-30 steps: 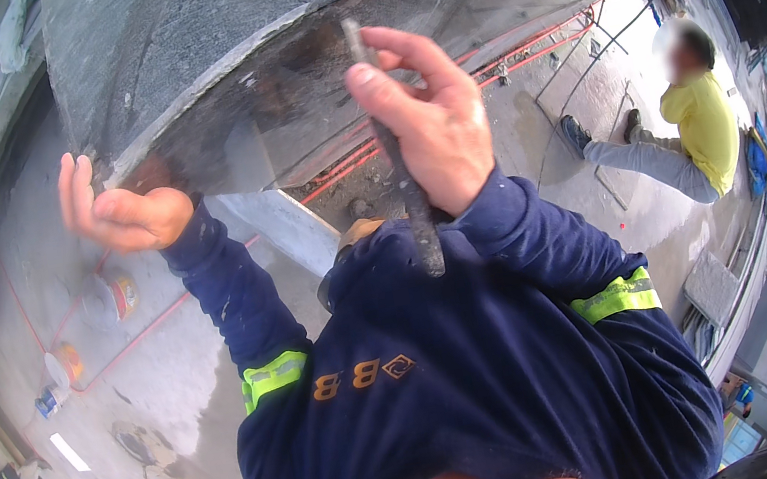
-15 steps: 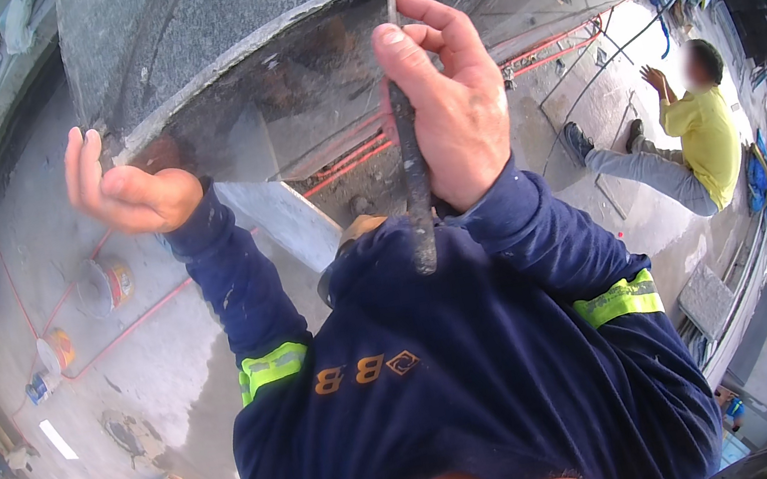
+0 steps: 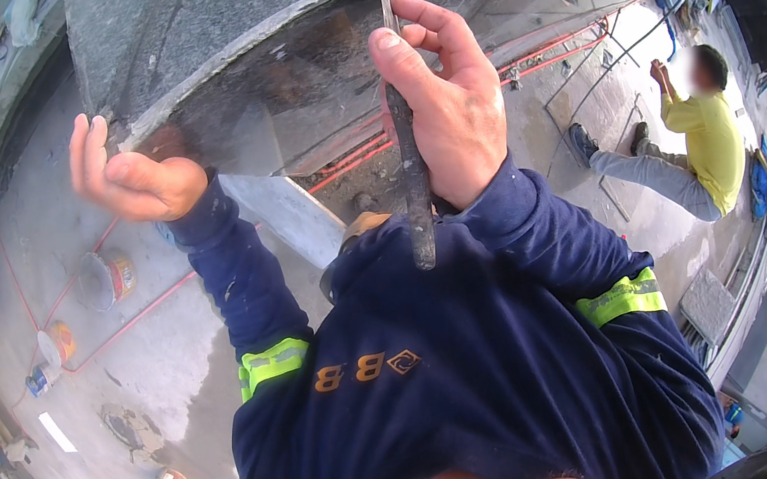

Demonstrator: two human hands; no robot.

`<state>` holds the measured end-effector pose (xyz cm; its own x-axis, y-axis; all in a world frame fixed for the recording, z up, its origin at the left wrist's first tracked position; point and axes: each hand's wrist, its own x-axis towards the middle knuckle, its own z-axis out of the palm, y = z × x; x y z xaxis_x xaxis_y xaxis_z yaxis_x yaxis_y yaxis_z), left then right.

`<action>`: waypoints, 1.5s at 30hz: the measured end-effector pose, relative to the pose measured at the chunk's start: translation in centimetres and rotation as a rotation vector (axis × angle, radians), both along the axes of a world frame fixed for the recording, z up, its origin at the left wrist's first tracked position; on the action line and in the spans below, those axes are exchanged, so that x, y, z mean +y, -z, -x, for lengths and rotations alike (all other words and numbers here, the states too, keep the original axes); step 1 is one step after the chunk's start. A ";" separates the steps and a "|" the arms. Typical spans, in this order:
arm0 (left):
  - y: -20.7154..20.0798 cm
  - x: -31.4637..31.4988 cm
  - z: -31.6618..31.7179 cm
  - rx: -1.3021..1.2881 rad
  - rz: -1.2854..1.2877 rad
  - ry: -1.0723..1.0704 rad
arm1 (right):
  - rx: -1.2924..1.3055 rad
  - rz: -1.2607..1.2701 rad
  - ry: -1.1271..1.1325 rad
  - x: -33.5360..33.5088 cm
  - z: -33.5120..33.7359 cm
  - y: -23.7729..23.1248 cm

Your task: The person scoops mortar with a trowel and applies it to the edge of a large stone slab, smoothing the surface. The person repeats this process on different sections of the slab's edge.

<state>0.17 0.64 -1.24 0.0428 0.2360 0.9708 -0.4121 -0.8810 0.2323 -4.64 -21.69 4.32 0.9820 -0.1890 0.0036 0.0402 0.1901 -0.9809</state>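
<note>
Dark and narrow, a metal bar with a flat tip, like a pry bar or chisel [image 3: 413,179], stands nearly upright in the picture. My right hand [image 3: 456,116] pinches it near its upper end, between thumb and fingers. Its tip meets the edge of a large grey stone slab [image 3: 265,16], at a thin dark gap in the rim. Below that rim runs a glossy dark face [image 3: 309,95]. At the slab's left corner is my left hand [image 3: 136,184], palm up, fingers stretched and slightly curled, holding nothing. Whether its fingertips touch the slab I cannot tell.
Several buckets [image 3: 101,282] stand on the concrete floor [image 3: 157,338] at left, with red lines running past them. A pale panel [image 3: 288,215] leans under the slab. At right, a person in a yellow shirt [image 3: 714,138] sits near thin rods and stacked boards.
The view has shifted slightly, so the slab sits a little further right. Both hands keep nearly the same pose. The person in yellow has brought their hands closer together.
</note>
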 end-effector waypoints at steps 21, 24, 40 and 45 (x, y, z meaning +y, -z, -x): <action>-0.9 -0.7 0.4 0.065 0.009 -0.050 | 0.174 -0.667 -0.696 -10.1 2.6 4.6; -0.8 -1.0 0.7 0.076 0.017 -0.079 | 0.417 -0.150 -0.518 -16.8 4.5 12.5; -0.3 -1.1 0.8 0.091 0.047 -0.112 | 1.328 0.218 0.329 -40.8 29.9 37.8; -0.7 -0.3 0.9 0.127 0.054 -0.078 | 0.781 0.268 0.209 -35.0 16.1 35.9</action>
